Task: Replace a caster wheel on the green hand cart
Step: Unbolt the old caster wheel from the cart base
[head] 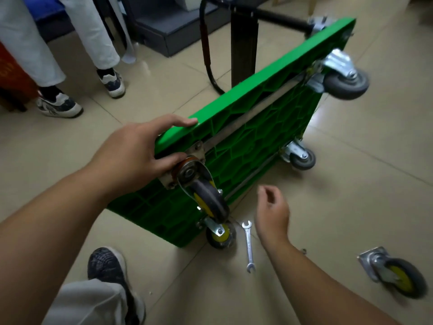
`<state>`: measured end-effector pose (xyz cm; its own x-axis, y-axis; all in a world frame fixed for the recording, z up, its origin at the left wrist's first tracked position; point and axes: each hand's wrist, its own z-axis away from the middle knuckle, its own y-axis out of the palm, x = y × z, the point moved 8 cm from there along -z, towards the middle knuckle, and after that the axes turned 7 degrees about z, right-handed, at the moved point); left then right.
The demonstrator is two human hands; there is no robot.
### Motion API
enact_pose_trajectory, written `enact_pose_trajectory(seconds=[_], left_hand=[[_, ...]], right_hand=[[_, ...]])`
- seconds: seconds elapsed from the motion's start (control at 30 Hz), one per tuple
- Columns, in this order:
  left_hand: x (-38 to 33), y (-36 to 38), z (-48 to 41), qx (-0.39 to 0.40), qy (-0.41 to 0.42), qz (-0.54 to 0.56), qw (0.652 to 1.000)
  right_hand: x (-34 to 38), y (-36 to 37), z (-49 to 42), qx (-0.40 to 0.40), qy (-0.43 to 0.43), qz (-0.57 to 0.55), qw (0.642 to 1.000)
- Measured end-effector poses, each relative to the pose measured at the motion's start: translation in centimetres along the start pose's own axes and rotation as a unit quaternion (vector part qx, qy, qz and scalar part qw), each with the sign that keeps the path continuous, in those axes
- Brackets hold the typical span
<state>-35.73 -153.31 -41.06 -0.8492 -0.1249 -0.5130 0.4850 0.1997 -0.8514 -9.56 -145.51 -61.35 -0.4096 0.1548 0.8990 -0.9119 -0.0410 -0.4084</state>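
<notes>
The green cart (246, 141) stood tipped on one long edge on the tiled floor (351, 195), its ribbed underside facing the camera and its black handle (207, 50) folded out behind. Four wheels were mounted on it: two with yellow hubs at the near end, one high (206, 195) and one low, touching the floor (221, 233), and two all-grey ones at the far end, one high (344, 78) and one low (301, 156). A fifth, loose wheel (396, 273) with a yellow hub lay on its side on the floor, well apart to the right.

The left hand (140, 153) held the cart's raised edge at the near corner, its grip closed with fingers over the top and thumb by the upper wheel's mounting plate. The right hand (273, 212) hovered just above one wrench (249, 246) lying flat on the floor beside the low near wheel; its grip was loose, fingers slightly curled, holding nothing.

Bare floor lay open to the right, between the cart and the loose wheel. The person's own shoe (107, 266) was planted near the cart's lower corner. Another person's two shoes (58, 105) stood at the upper left, apart from the cart.
</notes>
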Motion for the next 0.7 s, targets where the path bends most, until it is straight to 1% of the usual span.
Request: enact_pose_trajectory(seconds=[0.07, 0.1, 0.17, 0.23, 0.3, 0.4, 0.47, 0.53, 0.6, 0.7], left_hand=[[0.0, 0.1, 0.1, 0.005, 0.002, 0.010, 1.000], [-0.1, 0.1, 0.2, 0.009, 0.005, 0.014, 1.000], [-0.3, -0.1, 0.3, 0.010, 0.018, 0.012, 1.000], [-0.4, -0.3, 0.6, 0.012, 0.024, -0.005, 1.000], [-0.1, -0.5, 1.0, 0.024, 0.021, -0.024, 0.999], [0.2, -0.3, 1.6, 0.052, 0.012, -0.056, 0.997], [0.3, -0.4, 1.9, 0.053, 0.013, -0.054, 0.997], [0.1, -0.3, 1.9, 0.039, 0.019, -0.050, 0.998], [-0.1, -0.4, 1.9, 0.020, 0.022, -0.054, 0.998], [-0.2, -0.6, 1.7, 0.004, 0.024, -0.052, 0.998]], right_hand=[[6.4, 2.0, 1.1, 0.106, -0.067, -0.045, 0.991], [9.0, 3.0, 2.1, 0.162, -0.101, -0.039, 0.981], [12.6, 4.4, 5.0, 0.266, -0.161, 0.012, 0.950], [13.6, 5.0, 7.2, 0.327, -0.164, 0.053, 0.929], [13.7, 5.0, 7.7, 0.330, -0.162, 0.098, 0.925], [13.8, 5.2, 7.2, 0.288, -0.172, 0.162, 0.928], [14.1, 5.4, 7.2, 0.254, -0.188, 0.181, 0.931], [13.8, 5.3, 7.6, 0.237, -0.202, 0.192, 0.931], [12.9, 4.4, 8.0, 0.236, -0.209, 0.218, 0.924], [10.2, 2.4, 7.9, 0.270, -0.205, 0.275, 0.900]])
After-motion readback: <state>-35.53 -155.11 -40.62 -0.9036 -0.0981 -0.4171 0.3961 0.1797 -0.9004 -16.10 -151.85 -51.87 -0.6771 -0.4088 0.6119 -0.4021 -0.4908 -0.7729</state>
